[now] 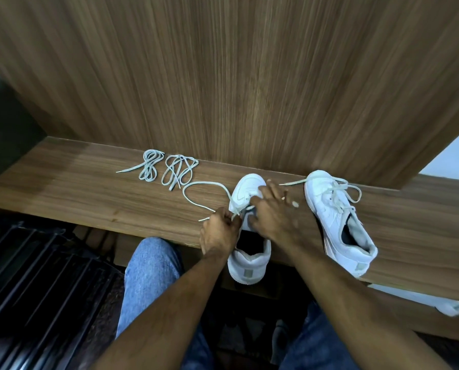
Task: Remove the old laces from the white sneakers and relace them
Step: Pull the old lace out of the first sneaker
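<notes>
A white sneaker (249,260) lies on the wooden shelf (89,193), toe away from me and heel over the front edge. My left hand (219,232) pinches its old lace (204,189) beside the eyelets; the lace loops out to the left. My right hand (272,209) rests on the sneaker's tongue area, fingers spread over the eyelets, and another lace end (293,182) runs out past it to the right. A second white sneaker (335,222) lies to the right, still laced. Two coiled laces (149,165) (177,170) lie at the back left.
A wooden panel (249,76) rises right behind the shelf. My knees in blue jeans (151,279) are below the shelf edge. A dark ribbed object (36,284) is at the lower left. Something white (449,307) pokes out below the shelf at right.
</notes>
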`<move>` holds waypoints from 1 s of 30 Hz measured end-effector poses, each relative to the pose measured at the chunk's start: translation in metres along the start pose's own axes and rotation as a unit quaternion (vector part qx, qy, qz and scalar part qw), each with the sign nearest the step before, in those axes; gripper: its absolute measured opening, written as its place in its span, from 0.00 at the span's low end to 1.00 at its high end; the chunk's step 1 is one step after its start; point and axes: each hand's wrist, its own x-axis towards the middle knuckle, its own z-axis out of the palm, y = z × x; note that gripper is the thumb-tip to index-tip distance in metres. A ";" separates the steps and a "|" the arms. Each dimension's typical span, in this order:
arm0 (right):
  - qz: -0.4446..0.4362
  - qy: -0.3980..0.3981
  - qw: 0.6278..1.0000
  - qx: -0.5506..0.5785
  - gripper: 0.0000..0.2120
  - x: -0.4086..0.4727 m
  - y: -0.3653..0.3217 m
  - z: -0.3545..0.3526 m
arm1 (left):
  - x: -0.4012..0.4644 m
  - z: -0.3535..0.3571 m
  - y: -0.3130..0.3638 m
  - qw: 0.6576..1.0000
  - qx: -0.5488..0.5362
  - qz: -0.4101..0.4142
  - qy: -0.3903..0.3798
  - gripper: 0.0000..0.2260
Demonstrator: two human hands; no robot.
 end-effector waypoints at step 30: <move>0.163 -0.047 0.944 0.282 0.24 -0.011 0.011 0.001 | -0.001 -0.003 0.002 1.000 -0.010 -0.010 -0.004 0.10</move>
